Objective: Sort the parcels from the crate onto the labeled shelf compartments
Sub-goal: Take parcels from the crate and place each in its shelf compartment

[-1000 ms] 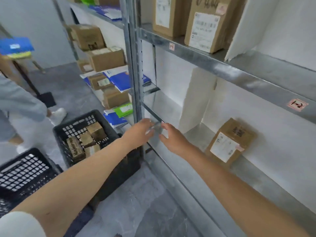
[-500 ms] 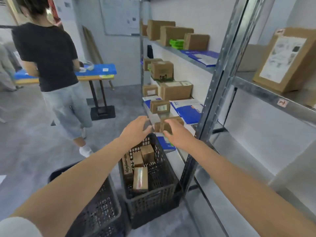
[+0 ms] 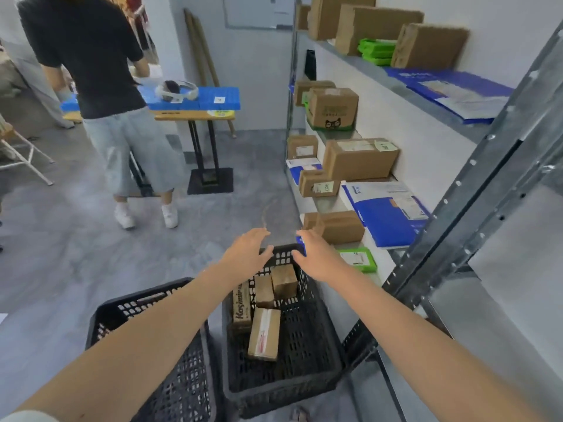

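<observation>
Both hands are hanging empty over the far rim of the crate. The left hand (image 3: 246, 254) and the right hand (image 3: 316, 257) are reaching forward side by side with a gap between them, fingers loosely spread and gripping nothing. Judging by that pose, they are heading down for another parcel rather than placing one.

The parcels are sitting in the bottom of the black crate (image 3: 274, 391), which is standing on the floor just beside the shelf upright (image 3: 475, 190), presumably so that each pick is a short swing to a compartment. Four are showing. A brown box with a pale, red-marked label (image 3: 264, 333) is lying nearest. A long narrow box with dark printed lettering (image 3: 242, 306) is standing on edge along one side wall. Two small plain cartons (image 3: 284, 281) are huddling at the far end, directly beneath the hands. All are looking like stiff, taped cardboard.

A second black crate (image 3: 143, 296) is standing just beside the first. On the shelving, sorted goods are lying in place. A brown box (image 3: 341, 226) is sitting on a low level by the right fingertips, and blur is making it hard to tell whether they are touching it. Blue mailers (image 3: 387, 217) and a green packet (image 3: 356, 258) are lying near it. Further off, a person in a black shirt (image 3: 88, 56) is standing at a blue-topped table (image 3: 213, 100).
</observation>
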Demonstrator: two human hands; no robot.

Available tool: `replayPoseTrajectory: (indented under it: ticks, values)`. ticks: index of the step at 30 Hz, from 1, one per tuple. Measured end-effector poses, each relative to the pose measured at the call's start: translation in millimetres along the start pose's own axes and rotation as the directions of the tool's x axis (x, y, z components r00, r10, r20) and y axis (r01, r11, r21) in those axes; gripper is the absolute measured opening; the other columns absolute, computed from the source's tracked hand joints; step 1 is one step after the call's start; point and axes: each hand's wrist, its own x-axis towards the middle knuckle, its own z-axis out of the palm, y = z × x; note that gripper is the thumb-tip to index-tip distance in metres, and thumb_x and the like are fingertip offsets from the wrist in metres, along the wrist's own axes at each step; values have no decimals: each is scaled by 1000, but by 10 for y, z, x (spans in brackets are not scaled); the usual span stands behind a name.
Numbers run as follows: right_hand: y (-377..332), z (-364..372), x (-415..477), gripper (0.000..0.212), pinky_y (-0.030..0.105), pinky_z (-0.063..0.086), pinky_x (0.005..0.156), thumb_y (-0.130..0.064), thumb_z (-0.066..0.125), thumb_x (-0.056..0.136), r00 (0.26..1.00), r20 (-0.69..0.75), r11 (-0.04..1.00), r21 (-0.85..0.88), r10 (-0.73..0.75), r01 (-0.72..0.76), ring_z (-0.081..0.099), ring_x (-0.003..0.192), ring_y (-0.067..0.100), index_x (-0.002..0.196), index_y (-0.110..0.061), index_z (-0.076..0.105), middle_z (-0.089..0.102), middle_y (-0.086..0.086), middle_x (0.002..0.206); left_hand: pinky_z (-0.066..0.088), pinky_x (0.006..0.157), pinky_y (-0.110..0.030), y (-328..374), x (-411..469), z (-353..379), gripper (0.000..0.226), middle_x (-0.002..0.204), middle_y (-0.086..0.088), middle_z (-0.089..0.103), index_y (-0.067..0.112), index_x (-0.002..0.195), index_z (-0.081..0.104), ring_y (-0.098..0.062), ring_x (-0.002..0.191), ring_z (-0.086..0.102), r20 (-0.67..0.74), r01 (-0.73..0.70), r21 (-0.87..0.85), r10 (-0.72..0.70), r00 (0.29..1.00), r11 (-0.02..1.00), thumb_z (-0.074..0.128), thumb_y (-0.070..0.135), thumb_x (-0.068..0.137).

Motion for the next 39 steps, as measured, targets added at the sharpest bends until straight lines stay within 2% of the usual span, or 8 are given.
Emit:
replayPoseTrajectory:
  ticks: [4,10,16,23,28,34,36,39]
  values:
    - [283,28,528,55,41,38,110,-31,48,103,998,62,999,49,-5,2,41,138,25,152,-14,30,33,6,156,28,117,-36,14,572,19,47,153,-3,40,14,145,43,-22,140,38,14,63,13,-63,998,998,48,31,102]
    - [765,182,1223,39,39,46,99,-25,52,100,988,157,995,100,3,-19,54,119,25,137,-12,46,52,8,129,31,110,-28,-226,1160,273,44,149,-6,44,11,144,45,-22,137,42,28,209,-58,-208,978,976,48,26,102]
    - [1146,799,1595,50,37,40,107,-27,49,102,957,275,979,145,97,-141,45,134,24,149,-14,36,40,6,150,46,94,-29,-694,1297,1064,43,142,-8,53,13,142,47,-21,115,59,169,423,-130,-400,901,897,50,26,101]
    - [1644,2033,1618,51,32,33,109,-26,47,104,825,525,927,162,209,-338,39,140,21,151,-14,32,35,4,155,44,90,-31,-1363,1213,2138,37,132,-16,58,2,134,52,-30,117,57,356,626,-170,-545,759,761,47,21,103]
    - [2076,3034,1637,55,39,35,113,-30,45,104,711,615,882,51,342,-468,37,141,24,154,-16,27,31,4,158,47,97,-37,-1927,1093,3058,35,128,-18,61,0,130,56,-34,118,57,483,742,-106,-618,620,662,47,19,102]
    - [2338,3898,1799,62,41,34,115,-34,47,103,621,654,804,30,433,-594,34,144,25,156,-15,21,28,6,160,45,98,-40,-2326,1012,3838,44,130,-23,56,-1,133,51,-38,119,54,519,770,-31,-648,557,637,44,30,103]
    - [2405,4170,1847,62,38,36,110,-33,48,103,591,665,759,54,457,-649,37,142,26,155,-13,22,31,8,159,43,99,-42,-2464,1000,4084,50,133,-23,53,-1,138,45,-39,123,52,514,811,64,-715,473,582,44,34,102]
    - [2435,4484,1931,51,30,40,91,-30,49,103,559,672,709,72,485,-702,49,131,27,148,-12,34,45,9,148,44,95,-41,-2605,1017,4357,47,128,-26,56,-6,132,46,-41,118,54,521,815,5,-697,492,579,45,30,102]
